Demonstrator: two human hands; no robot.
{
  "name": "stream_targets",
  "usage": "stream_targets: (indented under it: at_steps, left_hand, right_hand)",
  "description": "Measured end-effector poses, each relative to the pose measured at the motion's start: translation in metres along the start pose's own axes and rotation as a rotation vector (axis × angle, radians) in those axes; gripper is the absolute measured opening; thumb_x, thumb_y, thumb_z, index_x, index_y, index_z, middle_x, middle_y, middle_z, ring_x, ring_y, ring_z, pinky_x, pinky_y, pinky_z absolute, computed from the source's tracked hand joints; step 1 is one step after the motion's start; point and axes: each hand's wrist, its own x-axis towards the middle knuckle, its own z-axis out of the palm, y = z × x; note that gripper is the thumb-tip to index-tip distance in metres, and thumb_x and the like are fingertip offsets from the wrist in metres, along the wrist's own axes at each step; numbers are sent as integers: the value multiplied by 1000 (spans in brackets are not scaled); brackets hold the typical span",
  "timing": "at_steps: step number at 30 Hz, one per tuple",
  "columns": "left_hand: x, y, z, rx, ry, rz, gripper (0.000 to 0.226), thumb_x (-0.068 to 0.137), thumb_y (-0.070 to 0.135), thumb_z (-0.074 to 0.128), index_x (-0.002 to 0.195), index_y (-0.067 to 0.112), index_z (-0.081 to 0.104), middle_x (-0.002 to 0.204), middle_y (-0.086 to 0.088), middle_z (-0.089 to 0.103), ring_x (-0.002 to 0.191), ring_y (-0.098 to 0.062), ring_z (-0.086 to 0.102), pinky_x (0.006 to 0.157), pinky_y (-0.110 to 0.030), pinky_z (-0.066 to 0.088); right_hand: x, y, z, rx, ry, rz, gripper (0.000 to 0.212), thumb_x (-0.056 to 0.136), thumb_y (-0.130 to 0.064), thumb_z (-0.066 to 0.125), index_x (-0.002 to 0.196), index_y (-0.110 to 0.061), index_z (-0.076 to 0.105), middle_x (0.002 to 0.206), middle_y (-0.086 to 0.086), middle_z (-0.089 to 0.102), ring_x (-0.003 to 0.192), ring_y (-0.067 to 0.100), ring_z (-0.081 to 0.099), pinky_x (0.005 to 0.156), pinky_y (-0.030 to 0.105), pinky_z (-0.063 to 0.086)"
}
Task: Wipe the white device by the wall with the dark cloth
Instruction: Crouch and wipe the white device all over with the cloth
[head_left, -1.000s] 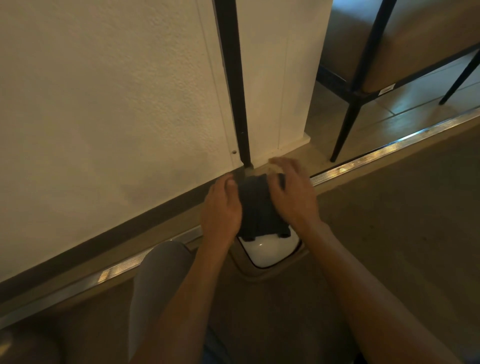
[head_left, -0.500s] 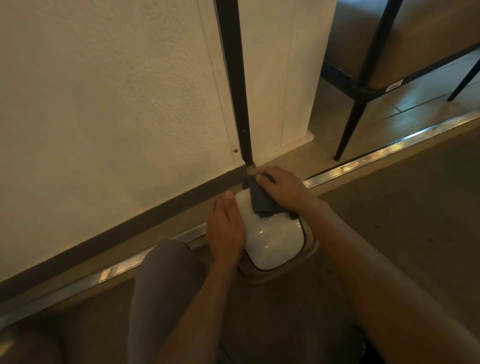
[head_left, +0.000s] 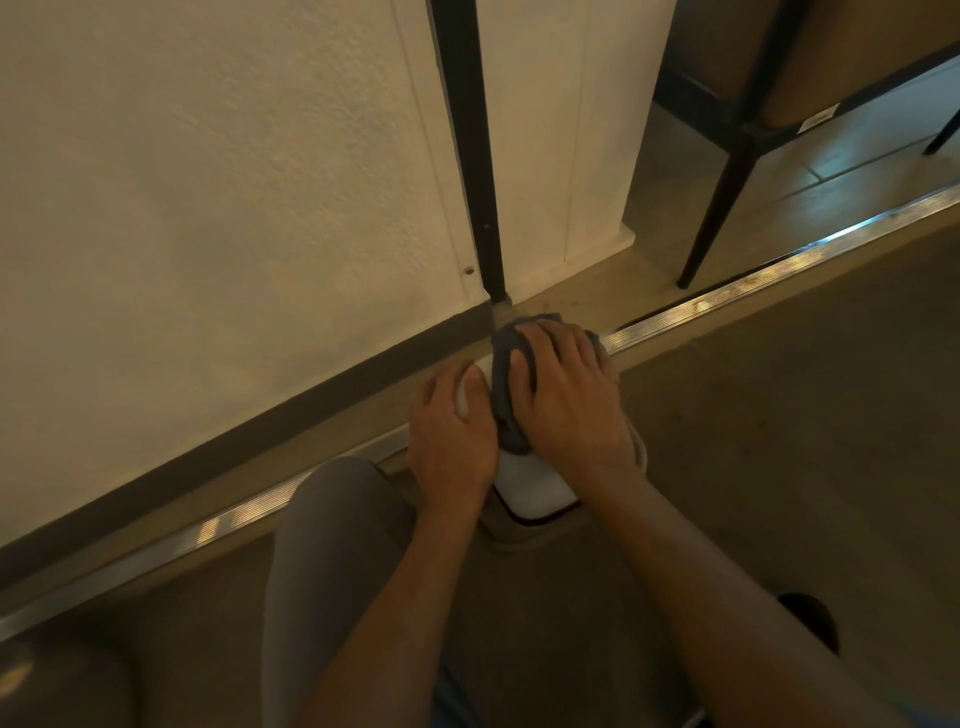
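- My right hand (head_left: 569, 400) lies spread over the dark cloth (head_left: 506, 400), fingers fairly straight, pressing it flat onto the top of the white device (head_left: 535, 486). The grip here is a palm press, not a pinch.
- My left hand (head_left: 452, 436) rests on the device's left edge, fingers relaxed and holding nothing, the thumb lying along the white shell beside the cloth. I judge it is there to steady the body.
- The cloth is bunched between my two hands and reaches to the far end of the device, next to the dark baseboard (head_left: 311, 400).
- The device sits on the floor (head_left: 779, 467), right against the wall (head_left: 234, 182), below the black vertical strip (head_left: 467, 156). Only its near white end shows; the rest is under my hands.
- To do this stroke well, I think I should keep even pressure through the whole palm, draw the cloth toward the uncovered near end in overlapping passes, and hold the left hand firm so the unit does not skid.
- The far rim by the baseboard is tight; a folded cloth edge would probably reach it better than the bunch.
- My knee (head_left: 332, 545) is just left of the device.
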Motion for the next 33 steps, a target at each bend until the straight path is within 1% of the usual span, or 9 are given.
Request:
stream_targets:
  at_steps: [5,8,14,18,20,23,26,29,33]
  left_hand:
    - [1,1,-1,44,-1,9,43,100,47,37,124,24,65,124,3,63,108,-3,51,85,-16,33]
    - [0,5,-1,38,6,-20,47,97,51,35,125,26,63,126,4,60,104,-2,49,80,-10,30]
    - [-2,7,0,48,21,-47,48,98,53,34,125,26,62,126,2,60,111,-17,58,87,-25,37]
    - [0,5,0,49,-22,-15,48,97,55,32,125,27,60,125,1,60,112,-18,58,91,-29,43]
    - [1,6,0,48,-32,-26,45,98,50,35,126,26,61,126,2,60,113,-16,57,89,-26,38]
    - [0,8,0,59,-34,-41,45,98,48,34,127,28,61,128,4,60,115,-12,53,88,-23,31]
    - [-1,5,-1,62,-20,-54,46,98,52,33,127,30,60,129,4,59,114,-16,56,88,-26,35]
    - [-1,5,0,96,-2,-64,46,99,53,32,128,29,60,129,4,59,114,-18,57,88,-28,38]
    - [-1,3,3,88,-10,-19,55,97,58,27,128,26,60,128,1,60,113,-20,59,90,-31,46]
  right_hand:
    - [77,-3,-6,-23,-470,236,39,100,-46,39,106,-15,64,104,9,63,95,26,60,87,41,49]
    - [89,11,-11,63,-613,180,37,103,-43,42,115,-15,62,111,10,64,95,21,55,84,35,43]
    - [31,39,-28,537,-259,81,31,103,-27,51,132,-21,60,130,-1,61,112,5,50,100,29,41]
    - [41,24,-22,338,-307,214,30,104,-38,45,121,-20,62,113,2,62,102,16,57,91,36,46]
    - [62,9,-16,134,-405,273,34,102,-43,42,103,-16,63,96,3,62,90,21,60,80,37,49]
    - [80,1,-7,-52,-485,283,35,102,-41,40,96,-13,59,93,7,59,84,22,57,74,35,44]
    - [61,22,-18,228,-449,191,30,106,-38,40,114,-19,62,111,1,62,95,14,56,78,25,42]
    - [11,41,-26,533,-147,84,34,107,-30,44,138,-20,54,131,-9,54,115,2,50,93,6,36]
    - [-26,42,-11,489,40,173,42,107,-34,39,145,-16,46,141,3,54,121,5,51,99,11,39]
